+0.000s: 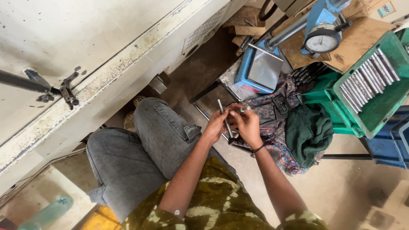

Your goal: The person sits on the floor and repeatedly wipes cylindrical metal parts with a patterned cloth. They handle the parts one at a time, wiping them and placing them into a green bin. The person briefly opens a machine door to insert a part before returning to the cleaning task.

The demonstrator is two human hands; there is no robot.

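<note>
Head view, one entry. Left hand [216, 124] and right hand [246, 123] meet above the lap, beside the knee in grey jeans [145, 140]. Fingers of the left are closed around a slim metal rod [226, 121], held near-upright; fingers of the right pinch a shorter metal pin [244, 109].

Handling, judged: rod stiff, smooth, probably slippery, light; best gripped mid-shaft.

Surroundings: green tray [377, 106] of similar rods at right, dial gauge [322, 41] on a blue stand [260, 68], dark green cloth [307, 132], white machine panel [85, 55] close at left. Open room: floor ahead, narrow.
</note>
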